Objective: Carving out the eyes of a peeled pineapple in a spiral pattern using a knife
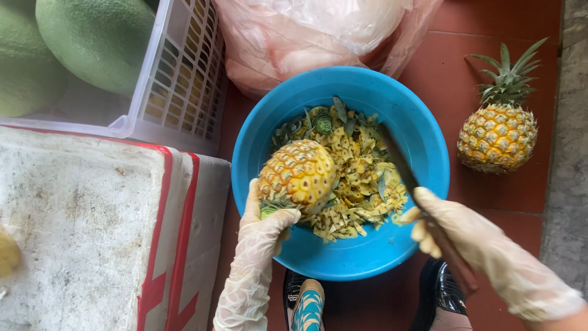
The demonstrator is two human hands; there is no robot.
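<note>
Two pineapples show, one in the left hand and one beyond the right hand, plus one knife, one blue bowl, two green melons.

A whole pineapple with its green crown intact stands on the red tiled floor, well apart from a white foam box edged with red tape at the lower left. Above the box, a white slotted plastic crate holds large round green fruits. A bulging, translucent pinkish plastic bag sits at the top of the scene, just beside the crate. A strip of grey stone paving runs along the right edge of the tiles. At the bottom, a patterned sandal and a glossy black shoe rest on the floor.
</note>
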